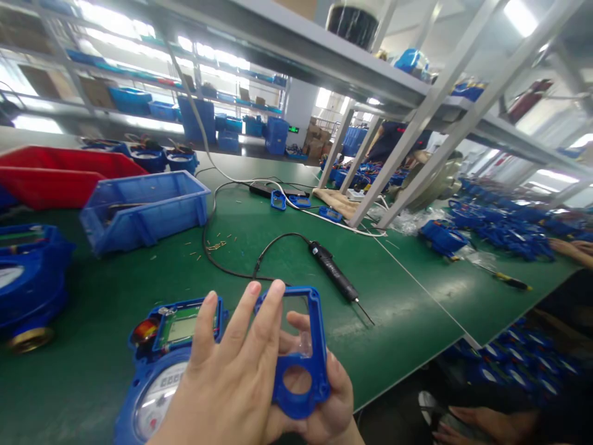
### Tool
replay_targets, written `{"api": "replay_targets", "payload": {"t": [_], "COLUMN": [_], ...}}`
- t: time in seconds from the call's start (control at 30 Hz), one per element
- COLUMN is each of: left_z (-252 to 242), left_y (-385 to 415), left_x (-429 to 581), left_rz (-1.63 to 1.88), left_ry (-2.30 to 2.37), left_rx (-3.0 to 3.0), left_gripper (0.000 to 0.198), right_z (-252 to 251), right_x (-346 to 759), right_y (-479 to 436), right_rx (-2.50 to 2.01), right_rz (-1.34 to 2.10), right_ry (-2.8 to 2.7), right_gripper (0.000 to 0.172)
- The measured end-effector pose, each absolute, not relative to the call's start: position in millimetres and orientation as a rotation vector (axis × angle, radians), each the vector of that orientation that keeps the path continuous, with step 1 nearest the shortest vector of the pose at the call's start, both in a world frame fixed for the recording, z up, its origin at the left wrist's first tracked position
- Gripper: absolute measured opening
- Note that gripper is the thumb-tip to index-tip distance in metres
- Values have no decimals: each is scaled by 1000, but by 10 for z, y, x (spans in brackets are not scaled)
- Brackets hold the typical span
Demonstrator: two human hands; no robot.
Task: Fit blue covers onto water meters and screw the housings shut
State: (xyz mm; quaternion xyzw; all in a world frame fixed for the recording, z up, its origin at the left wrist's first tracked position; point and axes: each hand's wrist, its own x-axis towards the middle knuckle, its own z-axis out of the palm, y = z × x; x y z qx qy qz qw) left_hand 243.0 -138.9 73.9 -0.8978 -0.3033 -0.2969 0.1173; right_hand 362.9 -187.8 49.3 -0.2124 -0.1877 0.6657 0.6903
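My right hand (337,398) grips a blue plastic meter cover (315,330) from its lower right, with some fingers visible behind its clear window. The cover is tilted up and has a round hole below the window. My left hand (231,377) reaches across the cover's left side, fingers stretched out and spread; whether the fingertips press on it I cannot tell. Beneath and left of that hand lies a blue water meter (127,398), partly hidden, with a white dial, a green circuit board and a small display. A black electric screwdriver (334,272) rests on the green table beyond the cover.
A light blue bin (148,222) and a red bin (69,164) stand at the left, near another blue meter (32,296). Loose brass screws (215,245) lie mid-table. Grey shelf posts (421,117) rise at the right. Another person's hand (567,250) is at the far right.
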Motion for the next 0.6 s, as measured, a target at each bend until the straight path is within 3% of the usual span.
{"api": "replay_targets", "payload": {"t": [0.2,0.37,0.47,0.6], "left_z": [679,748,843,962], "left_y": [-1336,-1307,-1352,-1373], "left_x": [2462,2423,2315,2068], "left_rz": [-924,-839,-886,-1251], "left_ry": [-968,-774,-671,-704], "left_rx": [-2635,-2766,-2839,-2767], "left_gripper": [78,89,69,19], "right_z": [448,493,524,509], "right_x": [3592,3615,3657,3673], "right_y": [-1856,-1822,-1787,-1731], "right_rx": [-482,-524,-490,-400], "right_rz": [1485,1524,1567,1554], "right_ry": [-441,-377,-387,-450], "right_gripper": [47,44,41,40]}}
